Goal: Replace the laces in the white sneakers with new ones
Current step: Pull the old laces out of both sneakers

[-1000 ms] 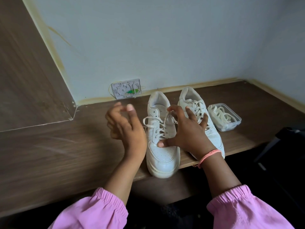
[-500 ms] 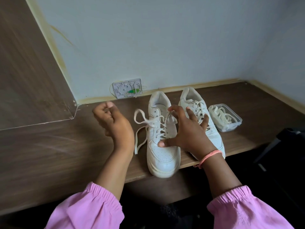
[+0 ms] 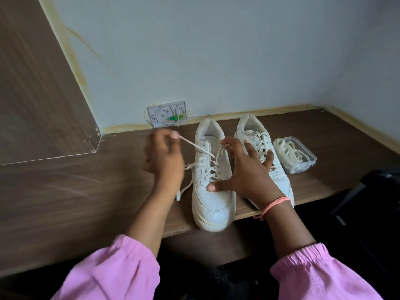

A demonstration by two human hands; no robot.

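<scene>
Left hand: the left hand, blurred, sits left of centre in the frame, fingers curled, pinching one end of the old lace at its fingertips; the lace runs taut from there, down and right, to the upper eyelets.
Right hand: the right hand is spread wide over the near sneaker, thumb tip pressed on the vamp below the lacing; whether the forefinger holds or merely touches the lace strand at the top eyelets, I cannot tell. A pink thread band circles the wrist.
Near sneaker: the left-hand white sneaker stands at the frame's centre, toe towards the camera and overhanging the front edge of the wooden desk. Its upper eyelets are unlaced; another lace end trails off its left side onto the desk.
Far sneaker: the second white sneaker stands just beside it on the right, laced, partly hidden by the right hand.
New laces: a clear plastic tub, right of the shoes, holds coiled pale laces.
Background: a small white plastic plate with a green bit leans against the wall behind the shoes.
Sleeves: pink cuffs fill the bottom of the frame.
</scene>
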